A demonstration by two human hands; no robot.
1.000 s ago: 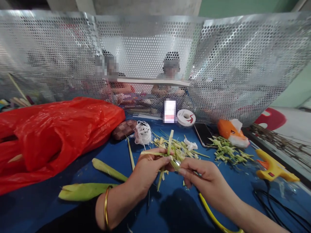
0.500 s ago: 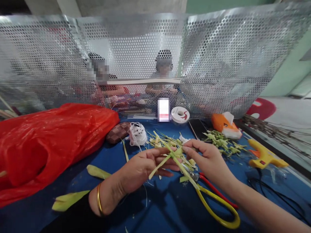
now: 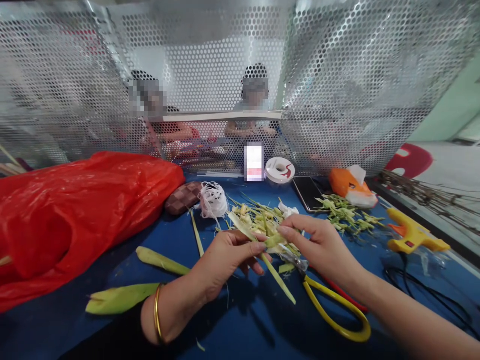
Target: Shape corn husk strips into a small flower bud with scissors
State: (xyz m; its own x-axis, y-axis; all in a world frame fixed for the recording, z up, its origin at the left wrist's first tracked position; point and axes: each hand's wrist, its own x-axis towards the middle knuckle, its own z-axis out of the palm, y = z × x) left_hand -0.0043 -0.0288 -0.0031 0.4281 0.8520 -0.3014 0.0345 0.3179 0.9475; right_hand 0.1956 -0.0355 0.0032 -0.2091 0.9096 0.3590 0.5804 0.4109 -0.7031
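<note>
Crossed green leaf strips (image 3: 277,280) are held between both hands above the blue table. My left hand (image 3: 228,252), with a gold bangle at the wrist, pinches them where they cross, thumb on top. My right hand (image 3: 318,240) grips the right end of a strip between thumb and fingertips. Under and behind the hands lies a heap of green and pale scraps (image 3: 255,215). Scissors with yellow handles (image 3: 337,317) lie below my right hand, and a red handle (image 3: 343,295) is partly hidden by that arm.
A red plastic bag (image 3: 86,215) covers the left. Thread (image 3: 213,201), a white spool (image 3: 280,171), a phone (image 3: 308,192), a tissue pack (image 3: 352,186) and a yellow glue gun (image 3: 416,235) lie around. Two people sit behind a perforated screen (image 3: 210,60).
The strips have turned in my left hand, whose thumb now presses on the crossing. The head view has tilted slightly down. My right hand keeps its pinch.
</note>
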